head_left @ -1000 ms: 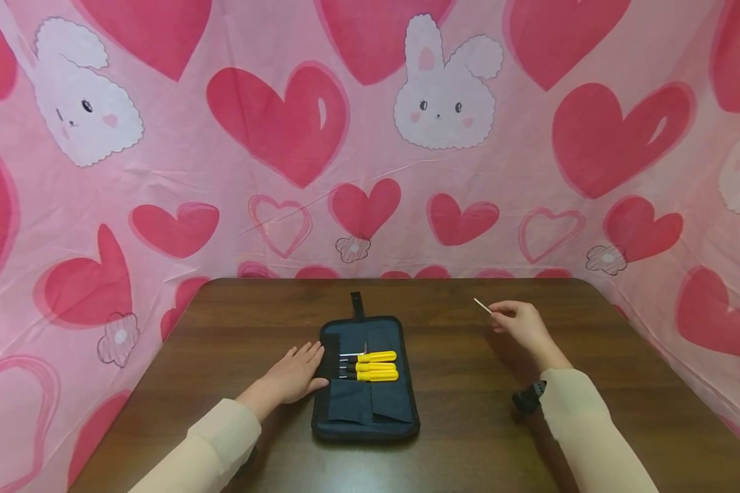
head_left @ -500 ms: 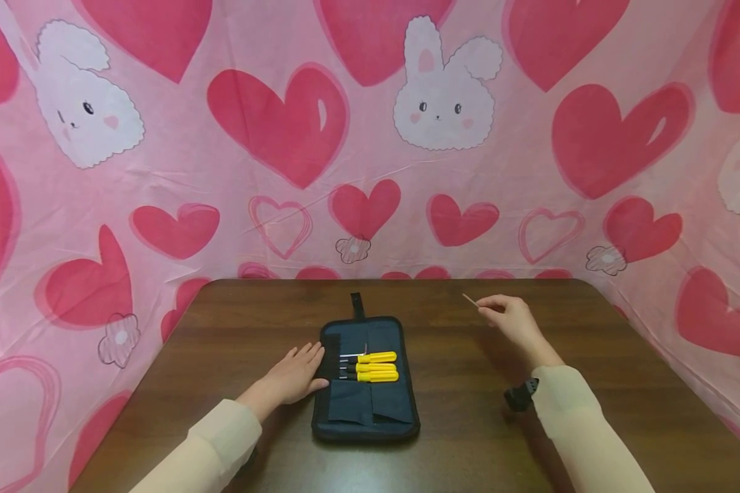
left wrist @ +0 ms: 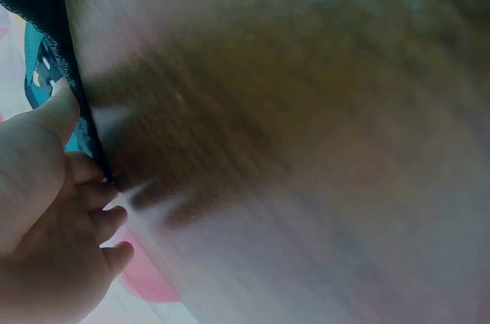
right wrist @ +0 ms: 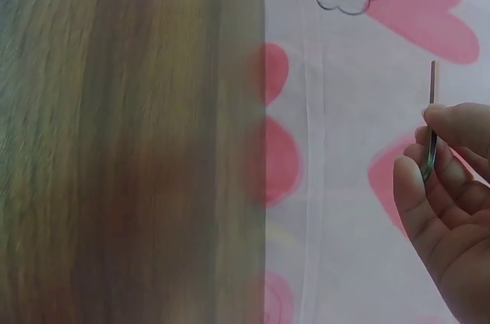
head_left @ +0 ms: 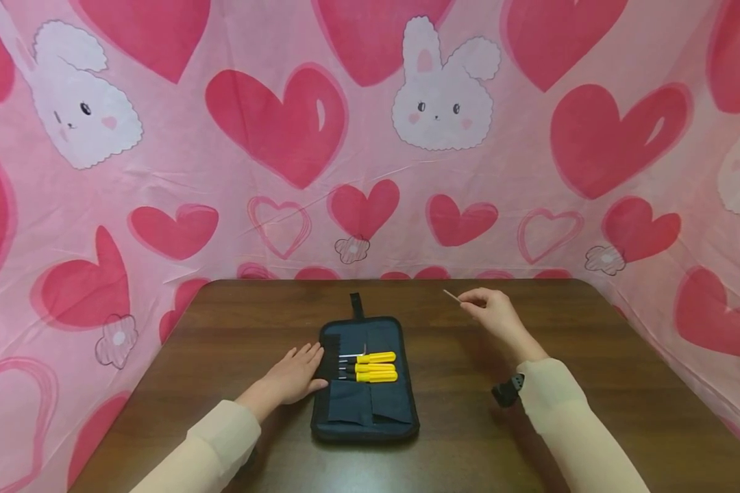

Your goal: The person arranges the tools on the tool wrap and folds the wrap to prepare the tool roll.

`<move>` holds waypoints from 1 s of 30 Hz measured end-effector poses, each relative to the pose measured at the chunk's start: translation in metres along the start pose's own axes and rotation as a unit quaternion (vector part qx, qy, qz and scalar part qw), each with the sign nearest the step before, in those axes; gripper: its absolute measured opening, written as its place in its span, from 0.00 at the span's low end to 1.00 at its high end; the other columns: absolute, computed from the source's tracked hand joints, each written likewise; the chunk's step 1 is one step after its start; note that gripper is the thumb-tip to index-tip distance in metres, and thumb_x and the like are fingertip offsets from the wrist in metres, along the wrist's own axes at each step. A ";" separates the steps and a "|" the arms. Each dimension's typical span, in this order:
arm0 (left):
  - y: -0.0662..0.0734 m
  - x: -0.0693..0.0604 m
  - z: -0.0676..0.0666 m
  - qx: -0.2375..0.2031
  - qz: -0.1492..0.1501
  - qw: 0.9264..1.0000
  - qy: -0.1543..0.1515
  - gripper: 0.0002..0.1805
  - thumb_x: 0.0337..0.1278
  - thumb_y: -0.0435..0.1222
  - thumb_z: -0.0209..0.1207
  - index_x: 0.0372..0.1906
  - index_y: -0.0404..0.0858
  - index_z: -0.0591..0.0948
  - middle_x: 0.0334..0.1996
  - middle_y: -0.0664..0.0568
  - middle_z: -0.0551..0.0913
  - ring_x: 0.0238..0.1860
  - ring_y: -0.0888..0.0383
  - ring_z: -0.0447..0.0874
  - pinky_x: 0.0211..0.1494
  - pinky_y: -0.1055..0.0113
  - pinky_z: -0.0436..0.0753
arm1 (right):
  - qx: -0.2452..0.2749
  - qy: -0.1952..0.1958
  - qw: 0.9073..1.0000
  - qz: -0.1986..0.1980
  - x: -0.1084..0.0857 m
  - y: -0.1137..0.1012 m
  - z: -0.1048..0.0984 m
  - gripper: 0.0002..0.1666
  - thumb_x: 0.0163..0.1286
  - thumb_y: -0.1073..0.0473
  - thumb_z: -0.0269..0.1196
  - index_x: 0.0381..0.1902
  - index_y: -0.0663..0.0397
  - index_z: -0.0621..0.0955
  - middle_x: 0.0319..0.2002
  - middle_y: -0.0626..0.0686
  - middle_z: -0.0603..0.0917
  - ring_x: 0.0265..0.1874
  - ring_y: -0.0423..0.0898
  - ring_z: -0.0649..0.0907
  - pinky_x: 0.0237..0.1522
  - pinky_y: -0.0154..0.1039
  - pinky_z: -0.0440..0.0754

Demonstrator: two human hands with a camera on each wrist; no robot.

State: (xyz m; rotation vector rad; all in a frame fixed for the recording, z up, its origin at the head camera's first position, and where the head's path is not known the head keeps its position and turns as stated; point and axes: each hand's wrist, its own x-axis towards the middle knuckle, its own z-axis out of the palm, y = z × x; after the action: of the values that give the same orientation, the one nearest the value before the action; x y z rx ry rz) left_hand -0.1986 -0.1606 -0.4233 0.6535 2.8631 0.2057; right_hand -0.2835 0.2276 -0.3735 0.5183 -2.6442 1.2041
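A dark blue tool pouch (head_left: 366, 431) with black edging lies unfolded on the table. Several screwdrivers (head_left: 377, 368) with yellow handles sit in it, their shafts tucked under a black strip at the left. My left hand (head_left: 288, 375) rests at the pouch's left edge, fingers extended and thumb touching the border; the left wrist view shows the thumb (left wrist: 60, 109) against that edge. Right of the pouch and above the table, my right hand (head_left: 492, 315) pinches a thin metal hex key (right wrist: 433, 83) between thumb and fingers. Its bent end is partly hidden by the fingers.
Brown wooden table (head_left: 259, 445) reaches back to a pink cloth (head_left: 506, 164) printed with hearts and rabbits. The pouch's black strap (head_left: 356, 306) points toward the far edge. A small bent metal piece (head_left: 364, 349) shows above the screwdrivers.
My right hand has moved left toward the pouch, and slightly farther back, still pinching the hex key. The left hand and pouch have stayed in place.
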 end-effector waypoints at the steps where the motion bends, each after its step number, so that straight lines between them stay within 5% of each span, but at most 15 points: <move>1: -0.001 0.000 0.001 0.001 0.001 1.000 0.001 0.36 0.61 0.50 0.52 0.65 0.27 0.63 0.65 0.38 0.61 0.67 0.43 0.54 0.66 0.48 0.53 | -0.006 0.000 1.000 -0.005 0.002 -0.002 0.001 0.10 0.62 0.65 0.62 0.41 0.65 0.82 0.36 0.59 0.83 0.34 0.53 0.81 0.32 0.44 0.81; 30: -0.001 0.000 0.002 -0.003 0.007 1.000 0.002 0.36 0.61 0.50 0.53 0.64 0.27 0.63 0.65 0.38 0.61 0.67 0.43 0.54 0.65 0.48 0.53 | -0.028 -0.027 0.996 -0.079 0.030 -0.042 0.050 0.07 0.59 0.67 0.64 0.37 0.62 0.84 0.31 0.52 0.82 0.31 0.47 0.78 0.35 0.42 0.78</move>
State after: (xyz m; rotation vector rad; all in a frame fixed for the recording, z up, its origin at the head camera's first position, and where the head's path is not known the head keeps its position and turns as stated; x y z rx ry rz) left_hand -0.1986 -0.1614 -0.4252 0.6717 2.8617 0.2164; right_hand -0.2965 0.1571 -0.3674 0.7455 -2.6152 1.0806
